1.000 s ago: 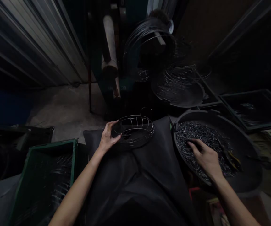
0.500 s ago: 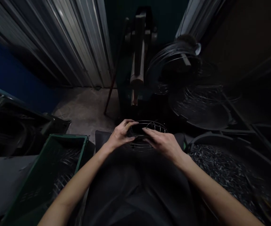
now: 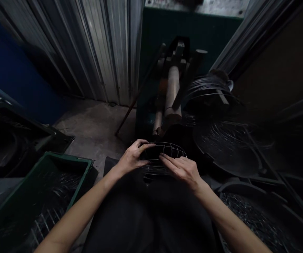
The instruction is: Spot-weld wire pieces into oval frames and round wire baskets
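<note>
A round wire frame point(image 3: 171, 150) with rings and short cross wires is held over the dark apron on my lap. My left hand point(image 3: 134, 156) grips its left side, thumb below and fingers above. Around its near right side is my right hand point(image 3: 181, 168), with fingers pointing left over the wires. Just beyond the frame stands a machine with a thick metal cylinder point(image 3: 173, 91). The underside of the frame is too dark to make out.
To the left is a green crate point(image 3: 72, 158) with wire pieces. At the right stand a tub of small metal pieces point(image 3: 254, 214) and a dark basin point(image 3: 227, 154). A wire coil point(image 3: 206, 84) hangs behind.
The view has shifted, so the machine sits farther right and more of its top shows. My right fingers look more bent on the frame. Both hands remain at the frame.
</note>
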`<state>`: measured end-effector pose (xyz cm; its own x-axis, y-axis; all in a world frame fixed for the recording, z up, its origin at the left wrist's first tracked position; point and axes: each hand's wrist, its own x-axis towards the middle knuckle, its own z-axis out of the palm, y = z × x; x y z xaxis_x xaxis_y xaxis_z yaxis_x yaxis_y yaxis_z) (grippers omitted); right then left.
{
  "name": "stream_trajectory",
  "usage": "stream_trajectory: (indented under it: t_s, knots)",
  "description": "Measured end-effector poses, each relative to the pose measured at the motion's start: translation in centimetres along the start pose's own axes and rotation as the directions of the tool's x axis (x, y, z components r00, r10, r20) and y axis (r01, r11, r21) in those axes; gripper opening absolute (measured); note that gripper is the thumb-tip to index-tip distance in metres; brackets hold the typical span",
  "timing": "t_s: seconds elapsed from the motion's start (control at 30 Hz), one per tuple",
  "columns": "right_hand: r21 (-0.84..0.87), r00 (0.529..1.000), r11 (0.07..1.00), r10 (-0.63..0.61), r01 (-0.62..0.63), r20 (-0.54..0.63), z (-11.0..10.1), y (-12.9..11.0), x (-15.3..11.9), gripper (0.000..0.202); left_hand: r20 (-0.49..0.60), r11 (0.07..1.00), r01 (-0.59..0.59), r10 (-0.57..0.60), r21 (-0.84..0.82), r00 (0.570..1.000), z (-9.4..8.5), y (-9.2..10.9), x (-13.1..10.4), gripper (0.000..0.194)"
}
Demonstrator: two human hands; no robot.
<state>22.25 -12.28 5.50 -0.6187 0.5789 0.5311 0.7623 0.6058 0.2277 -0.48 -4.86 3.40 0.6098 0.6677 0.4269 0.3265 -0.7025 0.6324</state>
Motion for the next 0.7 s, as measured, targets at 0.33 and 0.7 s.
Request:
stream_trajectory:
  t_s: [0.33,0.7]
  knots:
    - [-0.053,0.999,0.998,-0.042,0.041,-0.002,1.6,1.0,0.8,0.036,-0.028,1.0,-0.014,0.015,0.012,1.0,0.0,-1.6,0.8,0.061]
    - [-0.013,0.998,0.998,-0.056,0.056,-0.008,1.9,1.7,0.5,0.035,-0.045,1.0,-0.027,0.027,0.006,0.999,0.0,-2.0,0.9,0.063]
